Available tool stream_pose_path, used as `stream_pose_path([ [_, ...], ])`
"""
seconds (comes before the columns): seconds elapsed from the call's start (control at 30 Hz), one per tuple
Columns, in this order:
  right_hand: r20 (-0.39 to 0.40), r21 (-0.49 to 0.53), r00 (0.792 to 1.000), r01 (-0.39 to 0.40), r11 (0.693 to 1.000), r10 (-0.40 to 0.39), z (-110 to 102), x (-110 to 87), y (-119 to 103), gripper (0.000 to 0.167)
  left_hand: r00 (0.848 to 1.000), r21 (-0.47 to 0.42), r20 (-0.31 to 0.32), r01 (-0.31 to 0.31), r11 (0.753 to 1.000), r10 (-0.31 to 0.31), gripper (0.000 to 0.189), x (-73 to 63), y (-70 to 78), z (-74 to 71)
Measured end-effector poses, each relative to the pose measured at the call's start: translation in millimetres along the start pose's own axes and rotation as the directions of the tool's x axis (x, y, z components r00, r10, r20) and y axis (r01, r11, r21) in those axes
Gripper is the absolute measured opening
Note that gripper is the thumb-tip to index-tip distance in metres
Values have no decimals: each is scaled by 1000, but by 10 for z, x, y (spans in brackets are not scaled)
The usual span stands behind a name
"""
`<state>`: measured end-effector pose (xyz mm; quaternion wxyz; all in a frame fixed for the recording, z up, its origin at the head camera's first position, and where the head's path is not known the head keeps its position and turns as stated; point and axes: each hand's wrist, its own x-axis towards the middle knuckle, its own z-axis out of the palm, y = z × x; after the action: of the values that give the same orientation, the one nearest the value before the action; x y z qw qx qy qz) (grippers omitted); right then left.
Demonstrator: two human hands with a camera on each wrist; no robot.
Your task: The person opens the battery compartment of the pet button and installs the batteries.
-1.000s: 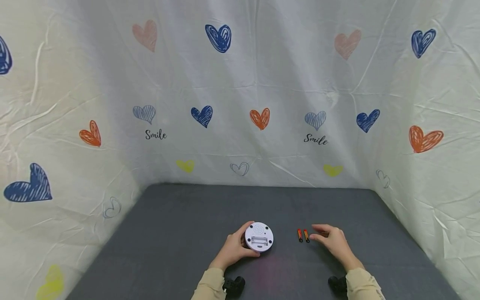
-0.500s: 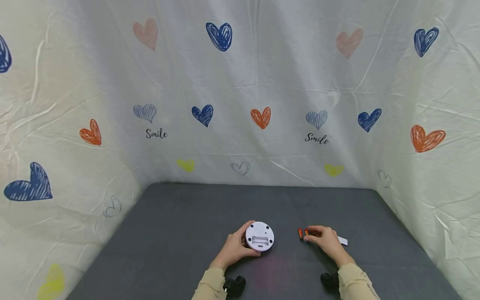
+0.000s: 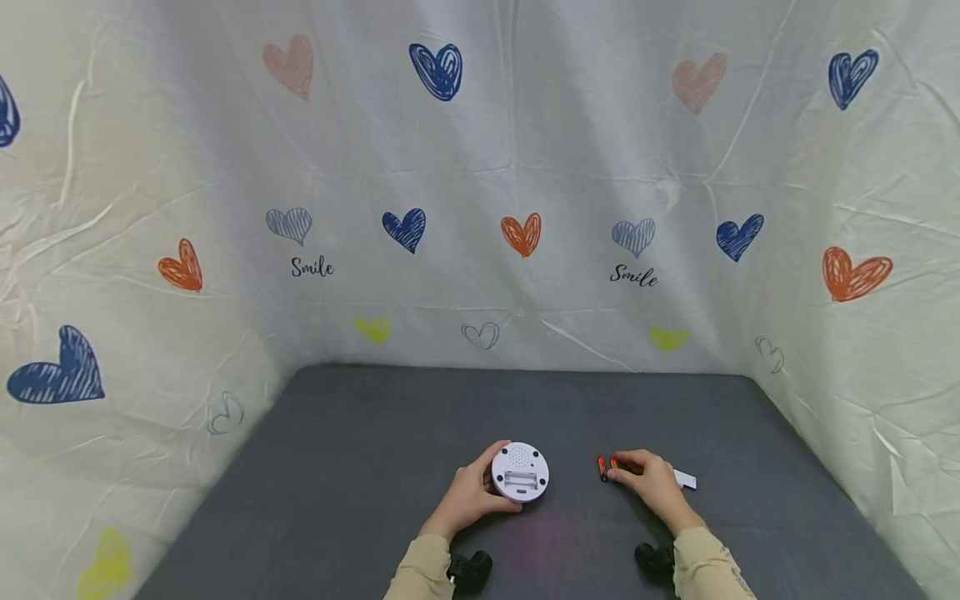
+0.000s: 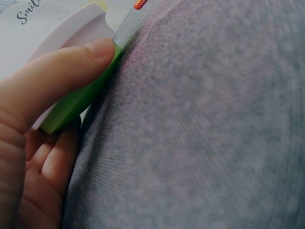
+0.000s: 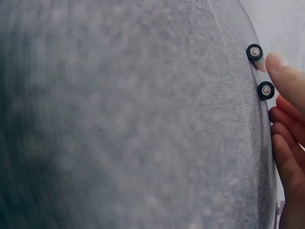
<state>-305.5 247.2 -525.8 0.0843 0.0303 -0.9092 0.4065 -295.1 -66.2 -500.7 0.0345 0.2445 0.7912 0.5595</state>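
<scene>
My left hand (image 3: 467, 498) grips a round white device (image 3: 519, 458) by its left edge. Its underside faces up, with dark feet, a patch of small holes and an uncovered battery compartment. In the left wrist view the device's green side (image 4: 78, 102) shows under the thumb. My right hand (image 3: 654, 483) is at two red and black batteries lying side by side on the cloth. The left battery (image 3: 602, 468) stands free of the fingers. Thumb and fingers pinch around the right battery (image 5: 266, 90), whose near end faces the right wrist camera.
A white flat strip (image 3: 686, 480) lies just right of the right hand, partly hidden by it. Dark grey cloth (image 3: 420, 417) covers the table. White curtains (image 3: 510, 292) with printed hearts enclose the back and sides.
My right hand has moved left onto the right battery, bringing the white strip behind it into view. The left hand and the device have barely moved.
</scene>
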Motion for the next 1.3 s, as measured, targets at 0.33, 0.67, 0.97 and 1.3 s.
stream_pose_path([
  [0.33, -38, -117, 998, 44, 992, -49, 16, 42, -33, 18, 1000, 28, -17, -11, 1000, 11, 92, 63, -235, 34],
  [0.67, -99, -111, 994, 27, 993, -38, 23, 34, -47, 3, 1000, 37, -14, 10, 999, -9, 97, 115, -413, 42],
  [0.97, -137, 68, 990, -26, 997, 35, 17, 4, -69, 17, 1000, 26, -13, 4, 1000, -4, 96, 93, -354, 36],
  [1.3, -42, 263, 998, 46, 964, -36, 131, 22, -329, 14, 1000, -15, -12, -12, 1000, 12, 92, 29, -121, 13],
])
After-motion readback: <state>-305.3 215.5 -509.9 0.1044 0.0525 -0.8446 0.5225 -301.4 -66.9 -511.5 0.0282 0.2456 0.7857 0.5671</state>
